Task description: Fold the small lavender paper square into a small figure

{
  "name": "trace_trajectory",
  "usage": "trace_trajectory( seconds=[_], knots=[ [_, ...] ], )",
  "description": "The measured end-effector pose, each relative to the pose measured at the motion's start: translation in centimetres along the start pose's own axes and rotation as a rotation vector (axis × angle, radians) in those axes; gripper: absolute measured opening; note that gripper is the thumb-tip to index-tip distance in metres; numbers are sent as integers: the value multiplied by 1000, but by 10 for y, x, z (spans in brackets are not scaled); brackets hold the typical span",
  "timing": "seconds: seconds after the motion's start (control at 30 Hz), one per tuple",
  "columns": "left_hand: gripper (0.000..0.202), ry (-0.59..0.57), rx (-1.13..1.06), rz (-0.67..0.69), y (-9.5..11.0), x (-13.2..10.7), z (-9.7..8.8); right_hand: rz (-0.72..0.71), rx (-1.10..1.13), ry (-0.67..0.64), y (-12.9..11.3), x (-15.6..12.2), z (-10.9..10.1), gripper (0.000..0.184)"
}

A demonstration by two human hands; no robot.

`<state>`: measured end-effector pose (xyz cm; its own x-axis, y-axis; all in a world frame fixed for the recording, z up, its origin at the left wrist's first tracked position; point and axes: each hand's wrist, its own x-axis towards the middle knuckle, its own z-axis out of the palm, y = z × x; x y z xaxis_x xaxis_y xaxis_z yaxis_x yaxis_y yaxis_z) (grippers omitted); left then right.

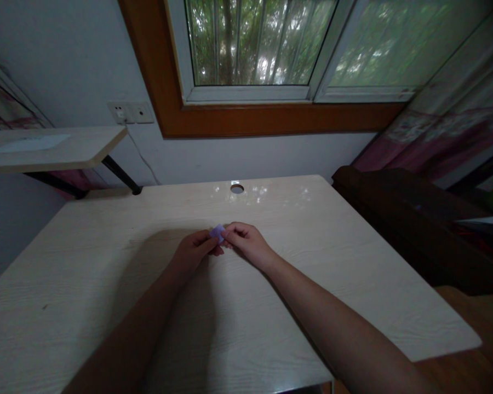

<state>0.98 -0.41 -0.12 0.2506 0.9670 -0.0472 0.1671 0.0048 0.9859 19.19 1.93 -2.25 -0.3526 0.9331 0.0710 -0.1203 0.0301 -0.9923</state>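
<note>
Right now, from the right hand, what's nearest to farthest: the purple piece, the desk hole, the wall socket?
1. Purple piece, pinched at the right hand's fingertips.
2. Desk hole, just beyond, near the back edge.
3. Wall socket, up left on the wall.

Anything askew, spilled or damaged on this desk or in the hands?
Nothing stands out. The left hand and right hand pinch a small purple piece together over the pale wooden desk; its surface shows no spill or damage.
</note>
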Motion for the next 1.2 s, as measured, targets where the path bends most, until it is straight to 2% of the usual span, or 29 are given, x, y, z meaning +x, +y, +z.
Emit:
trace_trajectory(
  seconds=[0.17, 0.47, 0.7, 0.97, 1.2],
  knots=[
    [27, -7, 18, -4, -4, 0, -1, -1, 3, -1, 2, 0, -1, 29],
    [29, -38, -8, 28, 4, -1, -1, -8, 67, -5, 0, 0, 0, 27],
    [23, -42, -34, 16, -1, 0, -1, -17, 103, 0, 3, 1, -2, 27],
    [22, -37, 15, 4, -4, 1, -2, 3, 116, 25, -4, -1, 1, 28],
    [23, -24, 65, 25, -7, 3, -2, -4, 76, 35, 1, -1, -1, 28]
  ],
)
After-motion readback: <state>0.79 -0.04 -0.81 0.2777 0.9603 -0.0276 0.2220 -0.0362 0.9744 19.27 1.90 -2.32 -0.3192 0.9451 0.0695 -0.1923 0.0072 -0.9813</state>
